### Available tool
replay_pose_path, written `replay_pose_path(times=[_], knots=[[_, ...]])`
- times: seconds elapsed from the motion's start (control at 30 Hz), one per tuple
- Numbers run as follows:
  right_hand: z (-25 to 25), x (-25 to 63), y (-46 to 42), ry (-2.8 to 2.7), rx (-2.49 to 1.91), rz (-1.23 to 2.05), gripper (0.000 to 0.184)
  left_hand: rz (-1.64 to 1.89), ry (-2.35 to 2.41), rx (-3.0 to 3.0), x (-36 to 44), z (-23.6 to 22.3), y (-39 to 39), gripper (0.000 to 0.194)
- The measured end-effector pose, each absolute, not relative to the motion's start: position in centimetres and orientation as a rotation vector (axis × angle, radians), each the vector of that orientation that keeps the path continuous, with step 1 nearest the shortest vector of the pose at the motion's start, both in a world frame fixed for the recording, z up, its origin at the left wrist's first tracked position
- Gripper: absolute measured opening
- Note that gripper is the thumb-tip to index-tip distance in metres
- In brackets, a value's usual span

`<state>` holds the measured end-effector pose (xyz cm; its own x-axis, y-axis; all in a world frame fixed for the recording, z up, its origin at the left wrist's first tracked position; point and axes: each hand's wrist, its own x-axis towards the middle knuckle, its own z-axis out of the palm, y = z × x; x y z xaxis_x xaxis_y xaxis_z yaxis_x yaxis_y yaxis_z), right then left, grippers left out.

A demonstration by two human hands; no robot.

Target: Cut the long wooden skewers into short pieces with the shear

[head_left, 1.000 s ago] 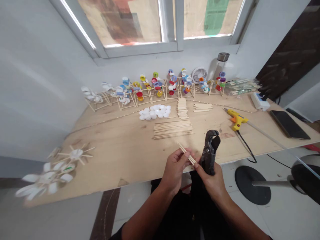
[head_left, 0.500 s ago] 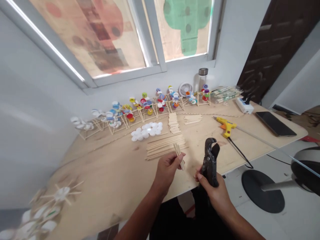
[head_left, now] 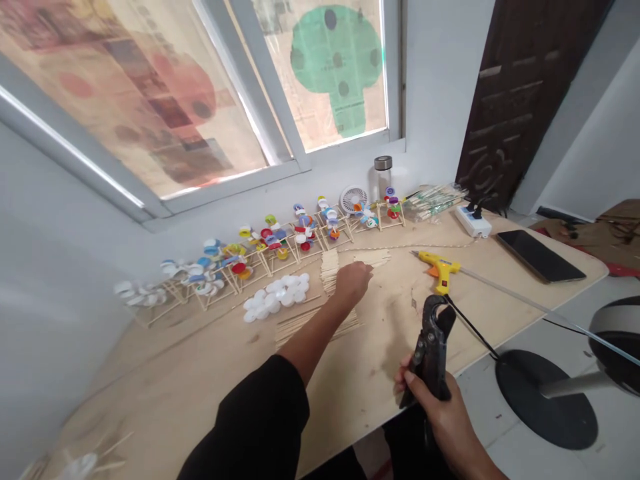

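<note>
- Nearest, the black cutter (head_left: 433, 347) is clasped in the right hand (head_left: 447, 410), its 2 jaws parted and pointing away; a careless swing could snag the cord (head_left: 473, 328) just beyond that grip.
- Farther on, the long sticks (head_left: 293, 327) lie beneath the left forearm (head_left: 320, 333); if the arm dips or sweeps back, they could roll askew.
- At the left hand (head_left: 353, 283), the 2 groups of short sticks, a stack (head_left: 328, 267) and a loose bundle (head_left: 377, 257), sit close by; a brushing knuckle could mix or scatter them.
- Right hand's pose: low by the table edge, fingers wrapped round the handles, thumb along them.
- Left hand's pose: arm stretched well forward, back of the hand up, fingers angled to the right and down. Its fingertips are hidden, so I cannot tell whether they pinch anything.
</note>
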<state>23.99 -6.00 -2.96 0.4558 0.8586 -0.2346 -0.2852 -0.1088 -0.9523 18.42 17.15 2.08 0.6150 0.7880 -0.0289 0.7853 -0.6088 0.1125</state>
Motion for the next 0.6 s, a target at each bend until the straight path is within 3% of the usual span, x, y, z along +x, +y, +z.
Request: replay_pose_path(times=[0.33, 0.6], knots=[[-3.1, 24.2, -6.1, -0.530, -1.279, 1.134, 0.033, -0.058, 1.296, 2.837, 19.7, 1.5, 18.4, 0.025], [-2.5, 24.7, -6.3, -0.537, -1.338, 1.124, 0.035, 0.038, 1.253, 2.761, 11.6, 3.8, 15.4, 0.021]])
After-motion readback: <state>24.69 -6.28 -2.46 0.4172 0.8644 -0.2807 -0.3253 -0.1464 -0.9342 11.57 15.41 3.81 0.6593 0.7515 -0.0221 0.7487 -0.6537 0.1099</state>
